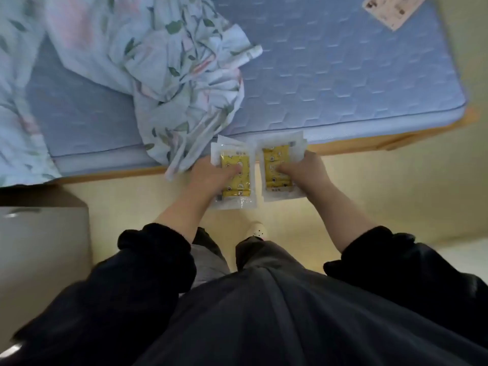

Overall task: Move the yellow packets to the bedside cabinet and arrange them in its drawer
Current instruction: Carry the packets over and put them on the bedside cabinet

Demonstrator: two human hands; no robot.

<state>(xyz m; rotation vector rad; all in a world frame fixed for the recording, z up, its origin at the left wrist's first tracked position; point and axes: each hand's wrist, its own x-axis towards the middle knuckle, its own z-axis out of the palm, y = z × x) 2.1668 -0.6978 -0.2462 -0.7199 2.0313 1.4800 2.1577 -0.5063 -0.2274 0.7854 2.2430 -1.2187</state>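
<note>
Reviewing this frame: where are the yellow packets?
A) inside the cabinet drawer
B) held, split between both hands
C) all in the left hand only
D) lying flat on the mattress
B: the left hand grips the left packets and the right hand grips the right packets, with fingers curled round each.

You have two hands in view, your left hand [208, 175] and right hand [303, 170], and two yellow packets facing up, the left packet [236, 178] and the right packet [274, 165]. Clear edges behind each hint at more, too hidden to count. Around them you see one mattress [343, 75], one floral sheet [169, 75], one pale card [390, 9], one grey cabinet [42, 247] and one white shoe [256, 229].
</note>
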